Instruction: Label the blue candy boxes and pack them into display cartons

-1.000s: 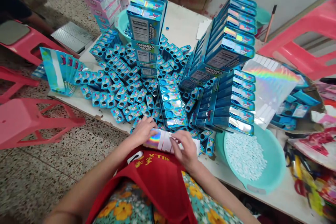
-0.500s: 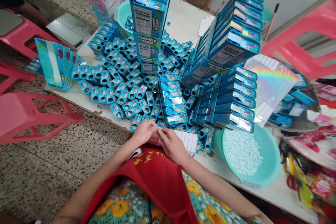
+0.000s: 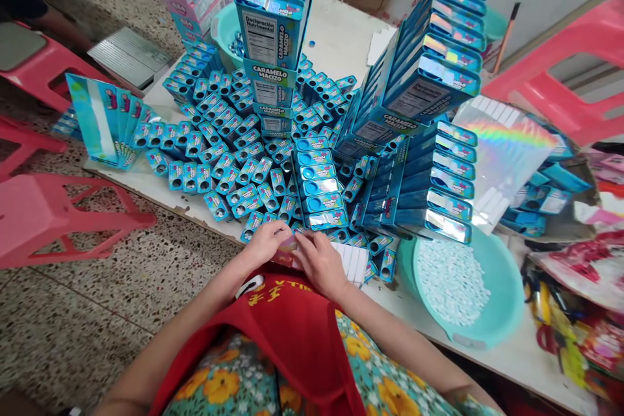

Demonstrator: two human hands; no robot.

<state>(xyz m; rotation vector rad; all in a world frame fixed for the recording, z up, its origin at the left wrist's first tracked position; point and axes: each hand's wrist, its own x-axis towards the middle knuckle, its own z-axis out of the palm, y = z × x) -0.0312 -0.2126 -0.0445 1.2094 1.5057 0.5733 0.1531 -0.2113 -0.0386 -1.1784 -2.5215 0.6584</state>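
Observation:
Both hands are close together at the table's near edge, in front of my red apron. My left hand has its fingers pinched at the left part of a thin shiny sheet. On the same sheet my right hand is closed, its fingertips nearly meeting the left ones. White strips of the sheet show to the right of that hand; the fingers hide its middle. Just beyond lies a row of blue caramel boxes with round windows. Many small blue boxes crowd the table around it.
A tall stack of blue boxes stands ahead, with larger stacks to its right. At right are a teal basin of white pieces and a shiny sheet. Flat blue packs and a red stool are at left.
My hands stay almost in place; the right fingers have shifted slightly along the sheet. The view has moved a little.

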